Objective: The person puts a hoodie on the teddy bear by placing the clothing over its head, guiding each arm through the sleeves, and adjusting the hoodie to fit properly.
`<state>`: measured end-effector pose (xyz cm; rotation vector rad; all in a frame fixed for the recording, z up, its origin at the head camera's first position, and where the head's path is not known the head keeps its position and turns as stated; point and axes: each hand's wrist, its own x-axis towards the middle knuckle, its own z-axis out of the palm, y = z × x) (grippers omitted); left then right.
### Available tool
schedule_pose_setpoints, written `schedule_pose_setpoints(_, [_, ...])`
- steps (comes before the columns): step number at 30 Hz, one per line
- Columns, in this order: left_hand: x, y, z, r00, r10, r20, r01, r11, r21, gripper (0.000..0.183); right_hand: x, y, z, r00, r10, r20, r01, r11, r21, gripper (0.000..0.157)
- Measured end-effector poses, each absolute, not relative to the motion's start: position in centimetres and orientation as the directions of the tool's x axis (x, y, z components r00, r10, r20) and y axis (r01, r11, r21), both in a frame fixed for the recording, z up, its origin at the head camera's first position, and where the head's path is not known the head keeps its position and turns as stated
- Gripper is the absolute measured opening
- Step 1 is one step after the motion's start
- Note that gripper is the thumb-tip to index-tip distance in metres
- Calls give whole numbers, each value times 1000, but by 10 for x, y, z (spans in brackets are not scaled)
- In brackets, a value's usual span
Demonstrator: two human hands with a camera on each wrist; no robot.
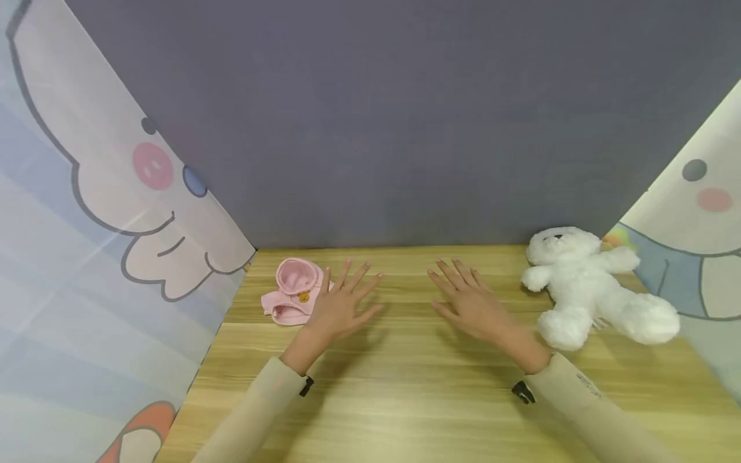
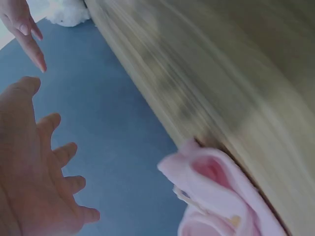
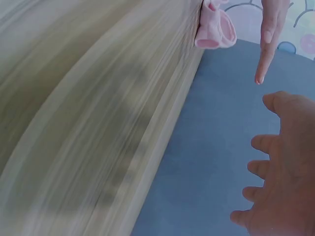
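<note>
My left hand [image 1: 338, 305] hovers palm down over the table with fingers spread, holding nothing. Just left of it lies a small pink hooded garment [image 1: 298, 292] with a little bear patch; the hand hides part of its right side in the head view. In the left wrist view the pink garment [image 2: 216, 191] appears at the lower right, apart from the fingers. My right hand [image 1: 475, 305] is also above the table, fingers spread and holding nothing. To its right a white plush bear [image 1: 585, 283] lies on its back, head toward the rear wall.
A wooden table [image 1: 382, 399] spans beneath both hands. Behind it rises a plain grey panel [image 1: 393, 128]. Cartoon-printed sheets flank it, one on the left [image 1: 46, 257] and one on the right [image 1: 712, 257]. Dark clips [image 1: 523, 392] show at the wrists.
</note>
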<state>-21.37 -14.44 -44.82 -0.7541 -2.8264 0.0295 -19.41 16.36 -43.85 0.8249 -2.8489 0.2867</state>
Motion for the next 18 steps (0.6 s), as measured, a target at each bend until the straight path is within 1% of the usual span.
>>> schedule_pose_setpoints(12, [-200,-194,-456,-876,422,234,437,899,13,60,-206,115,-449,-795,-575,193,-605,771,-199,64])
schedule_pose_setpoints(18, [-197,-222,-460,-895,388,221,398,917,1,60,-211,89,-452,-779,-600,183,-627,753,-201,65])
